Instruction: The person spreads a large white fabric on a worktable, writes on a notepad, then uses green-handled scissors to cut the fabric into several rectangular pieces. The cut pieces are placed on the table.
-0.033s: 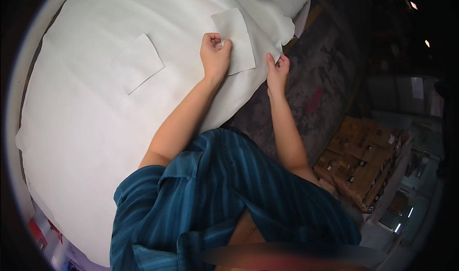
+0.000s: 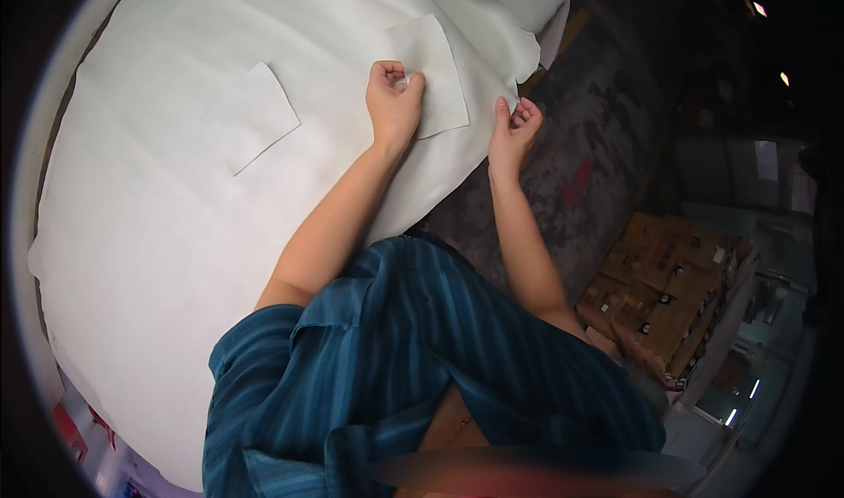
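A large off-white sheet (image 2: 167, 243), leather-like with an irregular edge, is spread in front of me and to my left. My left hand (image 2: 395, 107) is closed at the left side of a smaller cut piece (image 2: 445, 80) of the same material, thumb against it and fingers curled. At the sheet's right edge, my right hand (image 2: 510, 142) has its thumb on the near side and fingers bent just past the border, with the edge between them. Another loose cut piece (image 2: 266, 111) lies flat on the sheet, left of my left hand.
Folds of the sheet (image 2: 492, 14) hang over at the far right. Beyond its edge is a dark, stained floor (image 2: 607, 120). Brown cardboard boxes (image 2: 655, 278) stand to my right. A pale padded rim (image 2: 44, 102) runs along the far left.
My right hand has shifted slightly to the right at the sheet's edge, its thumb and fingers a little farther apart. My left hand and the cut pieces have barely moved.
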### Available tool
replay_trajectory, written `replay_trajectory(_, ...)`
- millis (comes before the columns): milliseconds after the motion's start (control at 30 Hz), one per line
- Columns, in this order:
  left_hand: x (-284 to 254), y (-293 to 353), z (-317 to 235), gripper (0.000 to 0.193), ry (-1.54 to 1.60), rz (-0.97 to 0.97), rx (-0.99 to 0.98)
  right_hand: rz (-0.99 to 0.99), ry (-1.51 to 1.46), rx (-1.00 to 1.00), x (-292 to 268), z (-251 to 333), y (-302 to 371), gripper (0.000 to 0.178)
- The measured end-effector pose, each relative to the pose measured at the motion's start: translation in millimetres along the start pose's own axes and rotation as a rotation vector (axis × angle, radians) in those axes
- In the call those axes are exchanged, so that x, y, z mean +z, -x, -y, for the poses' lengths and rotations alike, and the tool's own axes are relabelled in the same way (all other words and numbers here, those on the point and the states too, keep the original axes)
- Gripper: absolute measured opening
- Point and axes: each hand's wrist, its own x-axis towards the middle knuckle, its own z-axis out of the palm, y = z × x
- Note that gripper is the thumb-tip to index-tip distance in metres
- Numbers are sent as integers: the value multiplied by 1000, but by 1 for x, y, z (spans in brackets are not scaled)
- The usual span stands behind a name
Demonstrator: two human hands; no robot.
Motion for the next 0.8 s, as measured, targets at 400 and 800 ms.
replay_trajectory(400, -14, -21, -16, 29, -182, -66, 142, 362, 412, -523, 23, 46, -15, 33)
replay_trajectory(800, -32, -38, -12, 46, -415, 35, 189, 384, 32, 56, 22, 62, -41, 50)
